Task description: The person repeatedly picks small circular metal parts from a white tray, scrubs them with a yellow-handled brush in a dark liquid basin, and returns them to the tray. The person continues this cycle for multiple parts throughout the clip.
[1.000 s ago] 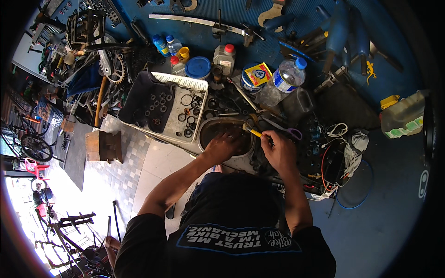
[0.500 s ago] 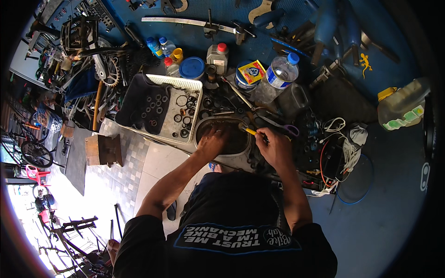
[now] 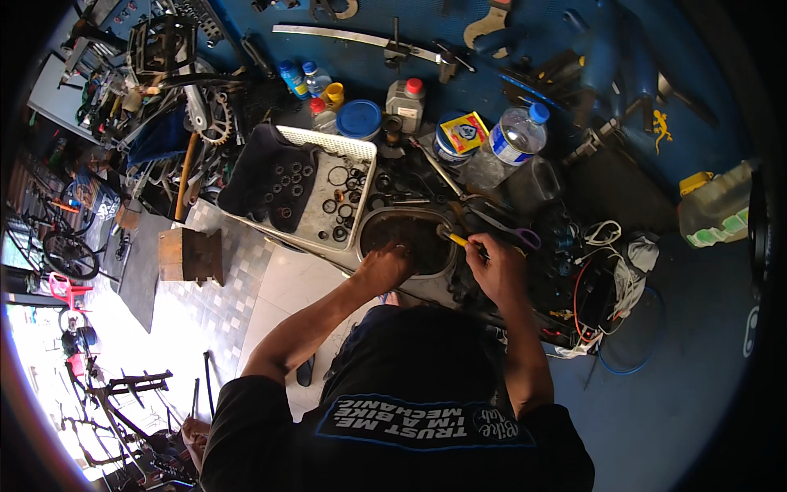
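A metal basin with dark liquid stands on the bench in front of me. My left hand is at its near left side with fingers curled; whatever they hold is hidden. My right hand is closed round the yellow handle of a brush, whose head points left over the basin's right side. Left of the basin is a cream plastic tray, partly covered by a dark cloth. Small bearing rings lie on the cloth, and several black rings lie on the bare tray.
Behind the basin stand a clear bottle with a blue cap, a grey bottle with a red cap and a blue-lidded tub. Purple-handled scissors and cables lie at right. Another person's hand shows at lower left.
My left hand has drawn back toward the basin's near edge, its fingers now more curled. The right hand keeps the brush over the basin's right side. The whole view has shifted slightly.
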The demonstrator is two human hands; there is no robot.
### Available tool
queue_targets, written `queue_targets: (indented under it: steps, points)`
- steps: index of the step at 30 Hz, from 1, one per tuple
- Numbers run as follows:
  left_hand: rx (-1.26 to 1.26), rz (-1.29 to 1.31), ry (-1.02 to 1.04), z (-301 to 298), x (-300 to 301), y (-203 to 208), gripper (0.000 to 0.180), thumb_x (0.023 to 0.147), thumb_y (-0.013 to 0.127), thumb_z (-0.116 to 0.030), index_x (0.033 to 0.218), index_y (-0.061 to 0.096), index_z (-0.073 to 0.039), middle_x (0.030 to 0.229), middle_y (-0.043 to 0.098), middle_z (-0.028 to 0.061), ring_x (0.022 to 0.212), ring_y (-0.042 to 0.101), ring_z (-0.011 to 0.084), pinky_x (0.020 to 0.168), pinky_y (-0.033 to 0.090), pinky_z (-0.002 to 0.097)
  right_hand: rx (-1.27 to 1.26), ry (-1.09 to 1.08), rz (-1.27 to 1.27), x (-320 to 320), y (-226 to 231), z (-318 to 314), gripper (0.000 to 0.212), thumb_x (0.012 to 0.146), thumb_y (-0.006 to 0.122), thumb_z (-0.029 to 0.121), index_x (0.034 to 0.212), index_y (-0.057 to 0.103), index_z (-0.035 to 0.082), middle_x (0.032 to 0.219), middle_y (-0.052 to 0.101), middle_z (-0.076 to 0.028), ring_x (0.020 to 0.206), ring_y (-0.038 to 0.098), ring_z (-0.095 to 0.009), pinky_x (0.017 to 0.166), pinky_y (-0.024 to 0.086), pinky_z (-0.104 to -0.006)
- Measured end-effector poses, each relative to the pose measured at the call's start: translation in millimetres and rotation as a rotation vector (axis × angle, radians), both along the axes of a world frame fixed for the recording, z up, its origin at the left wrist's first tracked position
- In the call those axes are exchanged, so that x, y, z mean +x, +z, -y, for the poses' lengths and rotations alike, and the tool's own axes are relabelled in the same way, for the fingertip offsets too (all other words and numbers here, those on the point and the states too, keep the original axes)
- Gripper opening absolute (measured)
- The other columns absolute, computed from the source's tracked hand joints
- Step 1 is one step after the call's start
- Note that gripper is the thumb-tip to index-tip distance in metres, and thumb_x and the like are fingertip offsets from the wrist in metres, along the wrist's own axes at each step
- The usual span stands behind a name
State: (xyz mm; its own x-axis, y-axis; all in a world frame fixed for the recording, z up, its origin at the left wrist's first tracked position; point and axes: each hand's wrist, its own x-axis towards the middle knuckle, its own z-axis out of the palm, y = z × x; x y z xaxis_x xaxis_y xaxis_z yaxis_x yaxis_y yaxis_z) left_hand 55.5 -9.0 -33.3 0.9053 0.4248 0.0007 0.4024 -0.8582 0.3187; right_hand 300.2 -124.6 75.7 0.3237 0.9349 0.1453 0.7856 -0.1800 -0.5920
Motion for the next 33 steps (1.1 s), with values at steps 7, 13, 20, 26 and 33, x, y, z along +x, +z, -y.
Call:
queue_targets:
  steps: [7, 13, 20, 26, 33]
  points:
    - [-0.117, 0.108, -0.015, 0.5, -30.9, 13.5, 0.018, 0.096, 0.073, -0.020, 0.112, 0.079, -0.014, 0.107, 0.077, 0.0106, 0.105, 0.075, 0.0325, 0.094, 0.063, 0.0429, -0.034, 0.015, 0.025, -2.9, 1.7, -2.2, 0.019, 0.098, 0.077, 0.026, 0.109, 0.075, 0.011, 0.091, 0.079, -0.010, 0.076, 0.077, -0.030, 0.067, 0.059, -0.0414]
    - [-0.328, 0.073, -0.023, -15.1, -46.3, 4.6, 0.016, 0.095, 0.073, -0.014, 0.109, 0.080, -0.010, 0.101, 0.079, 0.0155, 0.097, 0.078, 0.0344, 0.085, 0.065, 0.0439, -0.068, 0.025, 0.037, -8.0, 6.7, -5.7, 0.021, 0.098, 0.077, 0.028, 0.110, 0.076, 0.011, 0.089, 0.079, -0.011, 0.075, 0.077, -0.031, 0.068, 0.059, -0.0423]
    - [-0.555, 0.242, 0.234, -29.4, -35.9, 25.4, 0.014, 0.100, 0.073, -0.007, 0.112, 0.081, -0.005, 0.096, 0.080, 0.0171, 0.089, 0.080, 0.0316, 0.078, 0.063, 0.0412, -0.167, 0.082, -0.011, -15.1, 0.4, -8.2, 0.022, 0.097, 0.079, 0.030, 0.111, 0.076, 0.013, 0.084, 0.078, -0.010, 0.073, 0.076, -0.030, 0.066, 0.057, -0.0428]
    - [-0.821, 0.414, 0.551, -28.9, -18.6, 23.0, 0.021, 0.103, 0.065, -0.001, 0.122, 0.074, 0.001, 0.093, 0.080, 0.0150, 0.085, 0.082, 0.0236, 0.069, 0.064, 0.0349, -0.109, 0.107, -0.023, -14.5, -3.4, -10.5, 0.027, 0.095, 0.082, 0.032, 0.112, 0.076, 0.012, 0.085, 0.078, -0.011, 0.076, 0.076, -0.030, 0.068, 0.057, -0.0420]
    - [-1.245, 0.714, 0.692, -23.5, -1.5, 8.0, 0.022, 0.104, 0.058, 0.003, 0.122, 0.070, 0.005, 0.101, 0.077, 0.0141, 0.089, 0.079, 0.0205, 0.068, 0.066, 0.0326, -0.230, 0.068, -0.091, -20.0, -25.7, -27.6, 0.041, 0.089, 0.083, 0.051, 0.104, 0.080, 0.013, 0.085, 0.079, -0.011, 0.083, 0.078, -0.034, 0.074, 0.060, -0.0451]
